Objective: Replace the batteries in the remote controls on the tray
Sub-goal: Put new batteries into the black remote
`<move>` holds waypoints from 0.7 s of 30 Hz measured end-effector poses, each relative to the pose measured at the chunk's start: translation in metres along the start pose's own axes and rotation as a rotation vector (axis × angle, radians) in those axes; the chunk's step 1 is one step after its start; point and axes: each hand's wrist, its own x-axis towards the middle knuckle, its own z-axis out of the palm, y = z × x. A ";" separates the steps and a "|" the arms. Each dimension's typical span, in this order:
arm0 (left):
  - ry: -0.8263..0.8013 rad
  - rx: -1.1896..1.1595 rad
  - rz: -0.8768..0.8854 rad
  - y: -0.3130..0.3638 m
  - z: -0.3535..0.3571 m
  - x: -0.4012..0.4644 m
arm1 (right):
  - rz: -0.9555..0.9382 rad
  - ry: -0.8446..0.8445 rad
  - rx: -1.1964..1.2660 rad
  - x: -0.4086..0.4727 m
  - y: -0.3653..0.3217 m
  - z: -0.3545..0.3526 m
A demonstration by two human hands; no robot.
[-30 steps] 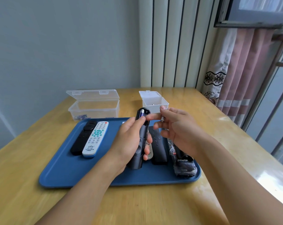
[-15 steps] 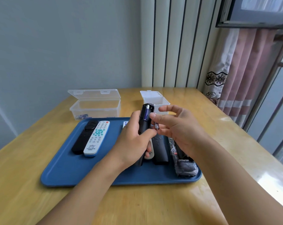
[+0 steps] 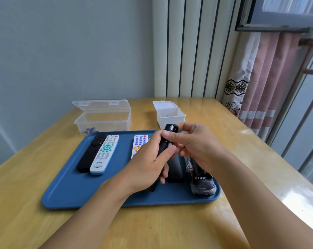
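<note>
My left hand [image 3: 148,166] grips a black remote [image 3: 167,137] upright above the blue tray [image 3: 66,191], its open battery bay facing me with a purple battery showing at the top. My right hand [image 3: 197,144] is against the remote's upper part, thumb across the bay, and pinches a small battery [image 3: 170,145] between its fingers. On the tray lie a black remote [image 3: 91,155], a white and teal remote [image 3: 105,155], a white remote with blue and orange buttons [image 3: 138,144], a black remote [image 3: 175,169] and a plastic-wrapped black remote [image 3: 200,180].
A clear lidded box [image 3: 102,119] with several batteries stands behind the tray on the left. A small white box [image 3: 170,115], lid open, stands behind my hands. The wooden table [image 3: 170,227] ends at a wall behind and a window with a curtain on the right.
My right hand has moved down and in onto the remote's open bay, bringing the small battery with it. The left hand has tilted the remote more upright.
</note>
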 end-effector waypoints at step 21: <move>0.140 -0.379 -0.201 0.012 0.006 0.005 | -0.048 0.029 -0.382 0.005 -0.008 -0.015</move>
